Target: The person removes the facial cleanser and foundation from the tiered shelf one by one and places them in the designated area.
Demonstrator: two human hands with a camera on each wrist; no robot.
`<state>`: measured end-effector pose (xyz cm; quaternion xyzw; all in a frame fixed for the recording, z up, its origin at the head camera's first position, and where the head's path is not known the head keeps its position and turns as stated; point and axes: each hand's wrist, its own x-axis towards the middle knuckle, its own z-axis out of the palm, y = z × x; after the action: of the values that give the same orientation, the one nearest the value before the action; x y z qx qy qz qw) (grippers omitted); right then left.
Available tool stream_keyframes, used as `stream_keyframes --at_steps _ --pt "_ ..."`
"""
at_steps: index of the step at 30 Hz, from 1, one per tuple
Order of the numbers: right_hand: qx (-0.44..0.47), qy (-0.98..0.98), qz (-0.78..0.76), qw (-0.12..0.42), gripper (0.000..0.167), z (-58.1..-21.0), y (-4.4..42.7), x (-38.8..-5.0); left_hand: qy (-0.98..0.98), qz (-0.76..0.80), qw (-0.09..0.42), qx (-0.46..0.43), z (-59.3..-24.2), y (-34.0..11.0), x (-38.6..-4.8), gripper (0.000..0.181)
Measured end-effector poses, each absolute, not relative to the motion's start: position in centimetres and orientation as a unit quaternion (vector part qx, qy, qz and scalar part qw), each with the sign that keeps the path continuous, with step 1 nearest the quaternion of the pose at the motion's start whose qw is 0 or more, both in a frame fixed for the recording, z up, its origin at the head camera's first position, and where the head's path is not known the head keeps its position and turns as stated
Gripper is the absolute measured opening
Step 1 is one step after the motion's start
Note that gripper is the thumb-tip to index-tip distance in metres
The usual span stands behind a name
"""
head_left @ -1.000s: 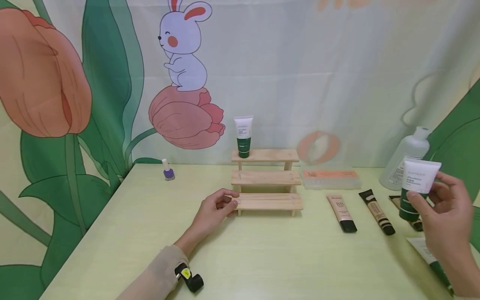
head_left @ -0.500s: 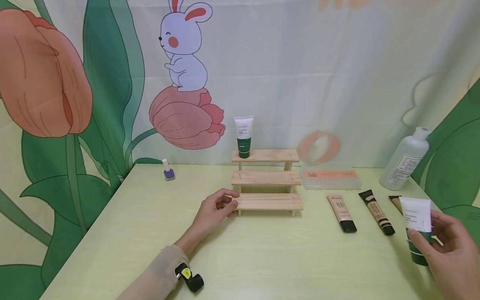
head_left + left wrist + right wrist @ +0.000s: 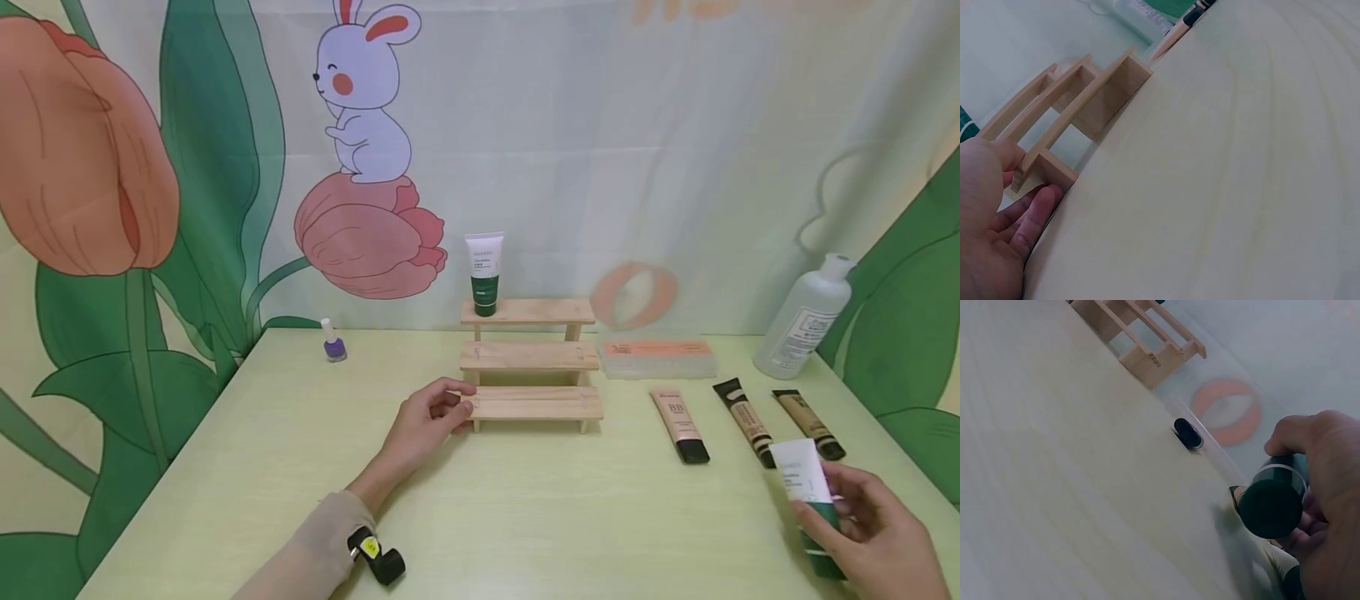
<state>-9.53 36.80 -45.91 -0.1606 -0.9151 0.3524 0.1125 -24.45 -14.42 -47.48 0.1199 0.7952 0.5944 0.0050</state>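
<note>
Well right of the wooden stand (image 3: 529,357), the right hand (image 3: 883,525) holds a green-and-white tube (image 3: 804,477) — at the stand's left end, the left hand (image 3: 426,422) grips its lowest step (image 3: 536,407).

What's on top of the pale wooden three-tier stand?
On the stand, a white-and-green squeeze tube stands cap-down at the top tier's left end. The wood beneath is covered; the left hand hides part of the bottom tier.

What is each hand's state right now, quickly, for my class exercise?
Left hand: closed on the left end of the wooden stand.
Right hand: holding the white-and-green tube.
</note>
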Motion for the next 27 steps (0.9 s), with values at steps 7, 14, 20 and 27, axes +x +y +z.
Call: stream_keyframes --at_steps 7,14,20,27 --pt "-0.132 -0.932 0.333 0.056 0.072 -46.25 37.11 -9.89 0.794 0.595 0.005 0.122 -47.43 -14.5 -24.48 0.021" --pt "-0.108 -0.943 0.314 0.018 0.073 -46.43 37.46 -10.03 0.791 0.599 0.004 0.126 -47.62 -14.42 -24.5 0.021" --pt "-0.093 -0.948 0.304 0.02 0.077 -46.46 37.65 -10.2 0.79 0.601 0.004 0.124 -47.5 -14.41 -24.52 0.021" --pt "-0.1 -0.95 0.294 0.024 0.078 -46.24 37.47 -10.12 0.793 0.597 0.002 0.123 -47.63 -14.42 -24.6 0.021"
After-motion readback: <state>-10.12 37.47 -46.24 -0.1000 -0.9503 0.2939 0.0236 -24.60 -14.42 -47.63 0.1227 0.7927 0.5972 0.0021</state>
